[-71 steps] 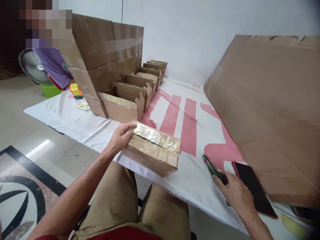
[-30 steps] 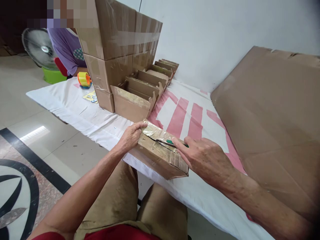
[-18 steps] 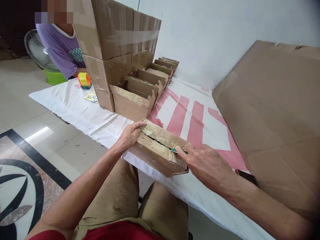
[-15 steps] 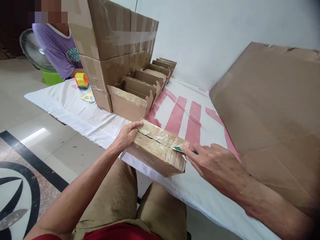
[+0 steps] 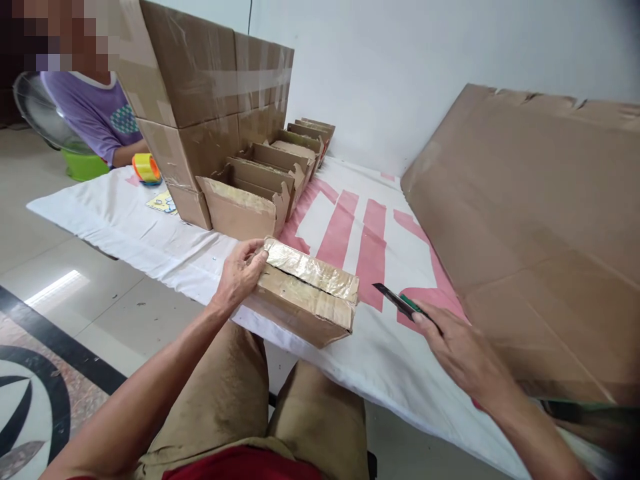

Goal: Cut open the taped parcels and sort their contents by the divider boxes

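Note:
A taped cardboard box (image 5: 300, 307) lies at the table's front edge, with a dark slit running along its upper face between the two flaps. My left hand (image 5: 243, 270) grips the box's left end, thumb on top and the other fingers partly hidden behind it. To the right of the box, my right hand (image 5: 445, 333) is closed round a box cutter (image 5: 407, 305) with a green and dark handle. Its blade is out, points up and left, and is clear of the cardboard.
Stacked cardboard boxes (image 5: 200, 87) form a wall at the back left, with several open boxes (image 5: 255, 187) beside them. A large cardboard sheet or box (image 5: 530, 227) stands right. Behind the stack sits a person in a purple shirt (image 5: 90, 110), near a tape roll (image 5: 147, 169) and a fan (image 5: 37, 110).
The box cutter has come out of the slit and moved right, away from the box, in my right hand. My left hand still holds the left end, its thumb now further over the top.

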Demonstrator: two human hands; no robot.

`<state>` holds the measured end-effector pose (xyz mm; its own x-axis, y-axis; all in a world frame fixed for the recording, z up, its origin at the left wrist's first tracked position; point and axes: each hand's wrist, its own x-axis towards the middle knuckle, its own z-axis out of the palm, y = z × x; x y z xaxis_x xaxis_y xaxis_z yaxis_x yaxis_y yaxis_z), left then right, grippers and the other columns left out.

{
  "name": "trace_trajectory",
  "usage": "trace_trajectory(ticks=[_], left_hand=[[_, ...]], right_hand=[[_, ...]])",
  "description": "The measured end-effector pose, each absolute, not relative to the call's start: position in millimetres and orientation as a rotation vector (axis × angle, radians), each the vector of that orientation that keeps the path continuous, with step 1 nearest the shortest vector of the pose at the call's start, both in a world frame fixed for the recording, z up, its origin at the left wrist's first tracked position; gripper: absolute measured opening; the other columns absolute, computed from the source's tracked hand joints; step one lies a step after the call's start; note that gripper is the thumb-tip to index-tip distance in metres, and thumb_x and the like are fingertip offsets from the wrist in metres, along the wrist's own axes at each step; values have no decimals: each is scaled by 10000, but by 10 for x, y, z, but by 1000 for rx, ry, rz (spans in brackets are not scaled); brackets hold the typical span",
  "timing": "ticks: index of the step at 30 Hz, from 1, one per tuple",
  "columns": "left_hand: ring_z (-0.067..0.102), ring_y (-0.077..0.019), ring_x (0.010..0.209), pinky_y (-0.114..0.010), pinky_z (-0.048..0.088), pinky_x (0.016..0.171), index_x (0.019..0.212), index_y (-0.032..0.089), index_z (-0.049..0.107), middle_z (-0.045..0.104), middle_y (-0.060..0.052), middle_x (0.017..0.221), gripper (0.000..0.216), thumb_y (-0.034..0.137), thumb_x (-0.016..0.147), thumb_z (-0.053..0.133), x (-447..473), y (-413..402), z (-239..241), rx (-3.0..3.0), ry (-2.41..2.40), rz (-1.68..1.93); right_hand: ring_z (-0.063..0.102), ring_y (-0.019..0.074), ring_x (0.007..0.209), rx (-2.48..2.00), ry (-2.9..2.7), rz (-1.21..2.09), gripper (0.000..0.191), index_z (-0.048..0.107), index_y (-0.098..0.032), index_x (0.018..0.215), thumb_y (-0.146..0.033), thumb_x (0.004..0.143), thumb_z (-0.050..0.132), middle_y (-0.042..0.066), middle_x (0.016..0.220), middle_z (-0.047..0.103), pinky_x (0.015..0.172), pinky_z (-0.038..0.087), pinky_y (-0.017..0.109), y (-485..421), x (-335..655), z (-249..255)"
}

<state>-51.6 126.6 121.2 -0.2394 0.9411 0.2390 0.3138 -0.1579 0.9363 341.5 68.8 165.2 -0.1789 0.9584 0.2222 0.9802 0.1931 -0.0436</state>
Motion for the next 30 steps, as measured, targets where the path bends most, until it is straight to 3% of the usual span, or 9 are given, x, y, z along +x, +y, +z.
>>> trace_trajectory(ticks=[5,10,13,17,23,26,30], left_hand=[[661,-262,1125,-418,499,1039,1088,175,703,726,-109,1181,347,436,893,582,-544,1060,1286,1622,1689,1523],[673,-260,1062,-394,537,963,1051,209,726,744,-72,1109,304,407,861,594,-636,825,1290,1664,1733,1397],[680,-252,1022,-393,536,963,1076,207,721,743,-74,1096,324,387,834,602,-645,758,1259,1685,1726,1391],[682,-253,1002,-409,537,947,1092,188,701,741,-97,1098,342,394,843,591,-610,722,1226,1621,1739,1350],[691,-265,1002,-438,549,910,1370,146,565,682,-173,1296,650,496,828,644,-570,696,1188,1366,1700,1380],[686,-265,992,-423,539,901,1339,135,597,709,-156,1211,660,525,810,661,-575,684,1199,1323,1667,1364],[669,-237,915,-367,531,830,1255,147,641,723,-93,1040,607,521,781,700,-595,684,1209,1257,1562,1374]], right_hand=[[683,296,791,-2015,-2284,-503,417,722,-128,1143,-299,1021,361,148,917,721,681,462,394,632,3510,938],[651,326,840,-1975,-2244,-439,375,705,-177,1119,-357,1005,397,139,902,698,706,444,417,598,3650,627],[666,333,895,-1906,-2152,-243,428,715,-194,1093,-464,996,398,144,976,715,720,471,434,573,3552,734],[675,223,780,-1594,-2032,9,385,712,-229,1108,-519,1004,481,80,1033,734,759,511,381,449,3034,1179],[601,176,662,-1384,-2065,-21,325,673,-217,946,-508,1007,542,35,861,706,709,472,342,435,2277,1574],[591,175,657,-1439,-2027,-105,263,660,-217,918,-452,992,569,36,854,711,705,448,338,458,2165,1542],[599,160,619,-1481,-1947,-11,239,673,-203,1028,-414,979,573,28,844,706,651,452,315,421,2155,1494]])
